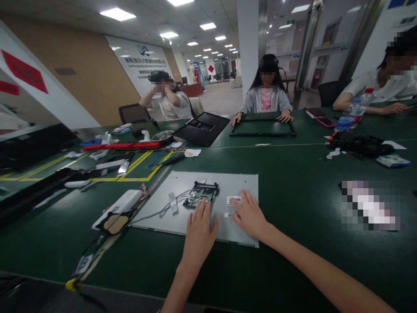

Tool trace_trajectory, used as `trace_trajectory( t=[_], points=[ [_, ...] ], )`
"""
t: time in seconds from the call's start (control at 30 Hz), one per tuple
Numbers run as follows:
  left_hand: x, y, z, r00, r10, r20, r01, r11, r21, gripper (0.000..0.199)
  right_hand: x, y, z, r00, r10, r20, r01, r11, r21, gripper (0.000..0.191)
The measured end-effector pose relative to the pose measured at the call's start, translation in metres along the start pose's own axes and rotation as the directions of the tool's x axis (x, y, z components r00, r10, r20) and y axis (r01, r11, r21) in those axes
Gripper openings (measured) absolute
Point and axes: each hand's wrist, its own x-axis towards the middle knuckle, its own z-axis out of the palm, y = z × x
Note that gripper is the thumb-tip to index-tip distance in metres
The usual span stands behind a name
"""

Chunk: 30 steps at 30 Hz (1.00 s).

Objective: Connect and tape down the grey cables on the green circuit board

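Observation:
A flat silver metal panel (163, 187), which looks like the back of a display, lies in front of me on the green table. On it sits a green circuit board (199, 194) in a black bracket, with grey cables (163, 211) running left from it under a strip of tape. My left hand (200, 226) has its fingers stretched out, the tips at the board's near edge. Spread over the panel's right part is my right hand (249, 213), its fingertips beside a white label (233, 201). Neither hand grips anything.
A white device with cables (122, 208) lies left of the panel. Beyond it are a black back cover (203, 128) and a black frame (263, 134) touched by a co-worker's hands. A pixelated phone-like object (369, 205) and bottles (350, 113) are at right.

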Motion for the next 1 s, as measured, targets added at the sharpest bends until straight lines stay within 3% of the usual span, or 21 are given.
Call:
trace_trajectory(
  t=[0.1,0.23,0.37,0.63,1.0],
  points=[
    [0.015,-0.018,0.005,0.999,-0.010,0.047,0.008,1.000,0.028,0.051,0.003,-0.002,-0.003,1.000,-0.002,0.004,0.002,1.000,0.001,0.055],
    [0.024,-0.023,0.011,0.997,0.000,0.083,-0.006,0.998,0.063,0.052,0.007,-0.004,-0.003,1.000,0.001,0.000,-0.001,1.000,-0.006,0.053],
    [0.037,-0.028,0.017,0.997,-0.046,0.055,0.039,0.990,0.132,0.046,0.008,-0.005,-0.003,1.000,0.000,-0.014,0.000,1.000,-0.009,0.054],
    [0.076,-0.068,0.032,0.988,-0.153,0.010,0.148,0.971,0.185,0.043,0.005,-0.006,-0.004,0.999,0.012,0.032,-0.012,1.000,0.013,0.055],
    [0.116,-0.075,0.039,0.965,-0.263,0.016,0.258,0.955,0.145,0.042,0.006,-0.003,-0.002,1.000,0.002,0.022,-0.002,1.000,0.010,0.054]
  ],
)
